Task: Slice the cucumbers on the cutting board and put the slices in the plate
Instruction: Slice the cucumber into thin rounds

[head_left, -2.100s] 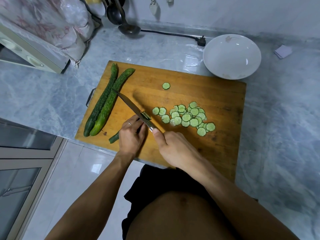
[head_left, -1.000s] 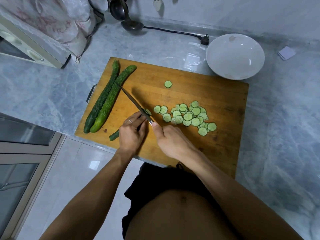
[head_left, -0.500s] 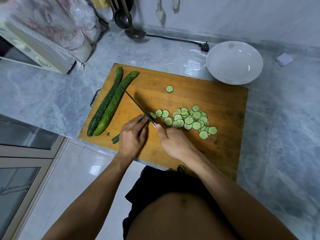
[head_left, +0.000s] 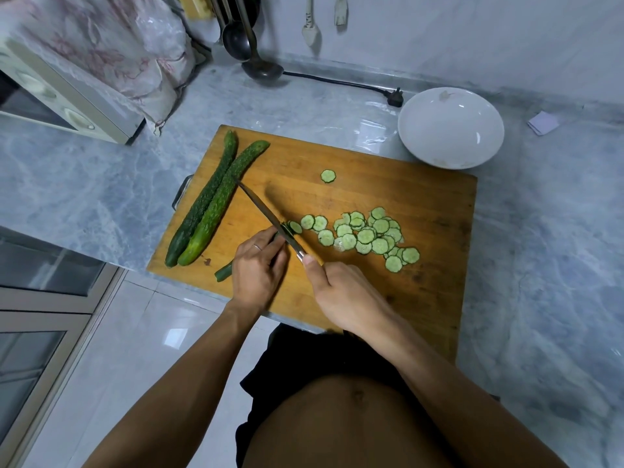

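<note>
Head view, then — where does the cucumber you're cutting lie from your hands?

— Right under my left hand (head_left: 258, 265). The cucumber (head_left: 224, 272) runs on a slant, its stub end poking out behind my left wrist toward the near left edge of the cutting board (head_left: 388, 187), its cut face just past my fingertips. I press it down with curled fingers.

— And the knife?

— My right hand (head_left: 341, 292) is wrapped round the handle, thumb along the top. The knife (head_left: 266, 214) crosses the cucumber's long axis, its tip pointing away and to my left, almost reaching the two whole cucumbers (head_left: 216, 204). The edge sits at the cut face, hard against my left fingertips. My hands are close together, nearly touching.

— So which hand sets the next cut?

— I'd say the left: it has to creep back along the cucumber toward the stub so the blade can follow. The gap to my fingertips is slim, so that's the risk.

— Where are the slices?

— The slices (head_left: 368, 236) are heaped just beyond my right hand, with one stray round (head_left: 328, 176) farther out. The plate (head_left: 450, 128) sits off the board's far right corner, well beyond my right hand, holding no slices that I can see.
</note>
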### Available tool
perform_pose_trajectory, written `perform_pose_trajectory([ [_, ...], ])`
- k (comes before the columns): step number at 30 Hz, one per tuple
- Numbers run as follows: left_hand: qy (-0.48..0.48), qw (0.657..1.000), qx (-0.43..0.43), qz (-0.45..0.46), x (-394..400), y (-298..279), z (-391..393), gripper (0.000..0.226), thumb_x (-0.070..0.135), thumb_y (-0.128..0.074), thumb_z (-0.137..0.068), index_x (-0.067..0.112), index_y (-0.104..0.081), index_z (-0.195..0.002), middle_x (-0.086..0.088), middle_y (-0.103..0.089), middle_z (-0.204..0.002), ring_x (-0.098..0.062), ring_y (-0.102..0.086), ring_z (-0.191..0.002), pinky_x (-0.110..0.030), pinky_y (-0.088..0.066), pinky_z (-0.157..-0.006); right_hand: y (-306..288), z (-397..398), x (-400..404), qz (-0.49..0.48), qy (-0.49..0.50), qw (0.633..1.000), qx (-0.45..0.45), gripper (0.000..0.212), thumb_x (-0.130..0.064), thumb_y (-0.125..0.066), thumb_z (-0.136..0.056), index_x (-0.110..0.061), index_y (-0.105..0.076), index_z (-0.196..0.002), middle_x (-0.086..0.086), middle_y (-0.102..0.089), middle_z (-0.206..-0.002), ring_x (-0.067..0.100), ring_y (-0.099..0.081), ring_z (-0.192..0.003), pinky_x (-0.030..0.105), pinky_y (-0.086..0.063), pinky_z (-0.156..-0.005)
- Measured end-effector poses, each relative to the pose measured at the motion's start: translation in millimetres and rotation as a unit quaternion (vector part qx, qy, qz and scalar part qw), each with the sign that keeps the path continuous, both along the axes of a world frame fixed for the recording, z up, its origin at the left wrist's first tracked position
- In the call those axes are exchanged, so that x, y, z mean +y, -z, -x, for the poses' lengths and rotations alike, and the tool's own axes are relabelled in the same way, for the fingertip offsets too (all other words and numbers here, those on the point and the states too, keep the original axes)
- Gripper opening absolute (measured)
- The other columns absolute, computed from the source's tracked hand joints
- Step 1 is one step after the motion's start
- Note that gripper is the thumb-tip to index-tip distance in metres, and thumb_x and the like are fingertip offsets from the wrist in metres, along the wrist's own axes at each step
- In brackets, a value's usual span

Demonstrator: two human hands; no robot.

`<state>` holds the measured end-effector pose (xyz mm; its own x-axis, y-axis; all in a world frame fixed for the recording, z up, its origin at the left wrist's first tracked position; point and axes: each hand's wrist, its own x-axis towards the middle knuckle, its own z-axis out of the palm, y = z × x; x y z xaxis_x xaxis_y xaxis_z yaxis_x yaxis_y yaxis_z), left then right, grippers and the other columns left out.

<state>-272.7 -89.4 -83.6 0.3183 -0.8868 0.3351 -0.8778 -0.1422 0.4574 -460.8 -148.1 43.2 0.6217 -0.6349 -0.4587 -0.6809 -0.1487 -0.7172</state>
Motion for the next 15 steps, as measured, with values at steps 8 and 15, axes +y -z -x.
perform_pose_trajectory([
  [8,-0.002,1.0,-0.007,0.018,-1,-8,4,0.015,0.012,-0.063,-0.091,0.004,-0.074,-0.097,-0.012,-0.071,-0.112,-0.032,-0.066,-0.1,-0.04,-0.053,-0.078,0,-1,5,0.015,-0.001,1.0,-0.003,0.064,-0.056,-0.022,-0.104,-0.014,-0.048,-0.062,0.003,-0.053,-0.061,0.018,-0.052,-0.054,0.03,-0.031,-0.047],
  [15,-0.001,1.0,0.001,0.011,-1,-7,2,0.016,0.012,-0.064,-0.092,0.005,-0.075,-0.101,-0.01,-0.071,-0.116,-0.029,-0.066,-0.106,-0.04,-0.053,-0.083,3,-6,3,0.008,0.005,1.0,-0.008,0.065,-0.057,-0.021,-0.103,-0.014,-0.047,-0.061,0.002,-0.053,-0.06,0.019,-0.053,-0.053,0.031,-0.034,-0.047],
])
